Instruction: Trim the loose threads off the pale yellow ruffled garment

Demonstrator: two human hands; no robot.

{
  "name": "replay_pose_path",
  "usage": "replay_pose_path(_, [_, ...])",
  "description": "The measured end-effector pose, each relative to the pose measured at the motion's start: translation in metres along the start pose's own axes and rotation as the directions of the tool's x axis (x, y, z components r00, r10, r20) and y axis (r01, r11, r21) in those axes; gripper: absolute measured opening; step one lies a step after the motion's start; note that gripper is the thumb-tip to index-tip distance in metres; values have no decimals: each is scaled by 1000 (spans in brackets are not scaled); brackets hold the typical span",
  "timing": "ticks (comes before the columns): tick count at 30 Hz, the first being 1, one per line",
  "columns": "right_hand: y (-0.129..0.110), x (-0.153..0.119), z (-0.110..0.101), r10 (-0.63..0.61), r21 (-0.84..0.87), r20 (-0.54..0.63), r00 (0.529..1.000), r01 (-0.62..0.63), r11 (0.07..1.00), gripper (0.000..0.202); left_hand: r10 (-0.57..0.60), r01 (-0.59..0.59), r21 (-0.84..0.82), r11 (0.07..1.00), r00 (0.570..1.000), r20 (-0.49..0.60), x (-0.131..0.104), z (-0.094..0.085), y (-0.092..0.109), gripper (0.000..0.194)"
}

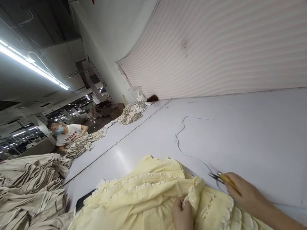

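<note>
The left hand point(181, 215) pinches a fold of the yellow garment point(135, 213) lying on the white surface point(234, 136). Just right of that fold, the right hand point(246, 192) grips thread snips point(222, 178), blades pointing up-left, away from the fold.

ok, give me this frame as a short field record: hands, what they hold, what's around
left hand: pinches a fold of the pale yellow garment, grip closed on the fabric
right hand: holds small thread snips with a yellow handle, blades pointing away over the table
garment: ruffled, spread on the white table in front of the person
loose thread: lies curled on the table beyond the garment
left side: stacks of beige garments
background: a co-worker at the far end of the table, more beige piles nearby
</note>
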State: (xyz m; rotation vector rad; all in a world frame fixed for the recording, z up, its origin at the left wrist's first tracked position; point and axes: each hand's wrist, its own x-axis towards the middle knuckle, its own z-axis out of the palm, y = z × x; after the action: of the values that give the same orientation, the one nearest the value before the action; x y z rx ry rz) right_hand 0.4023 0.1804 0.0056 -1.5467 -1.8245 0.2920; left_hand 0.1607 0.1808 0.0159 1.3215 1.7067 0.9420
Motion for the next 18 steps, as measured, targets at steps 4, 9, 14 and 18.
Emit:
replay_pose_path(4, [-49, -12, 1, -100, 104, 113, 989, 89, 991, 18, -11, 11, -83, 996, 1000, 1, 4, 3, -3, 21])
replay_pose_path(9, [-75, -10, 13, -160, 94, 126, 979, 149, 984, 16, -13, 13, -144, 990, 1000, 3, 1, 2, -1, 21])
replay_pose_path(14, [-80, -6, 26, -189, 32, 116, 975, 186, 982, 17, -25, 24, -161, 987, 1000, -2, 0, 2, 2, 17])
replay_pose_path(18, [-77, -6, 34, -170, -12, 77, 983, 171, 985, 20, -17, 17, -172, 985, 1000, -2, 0, 3, 1, 16])
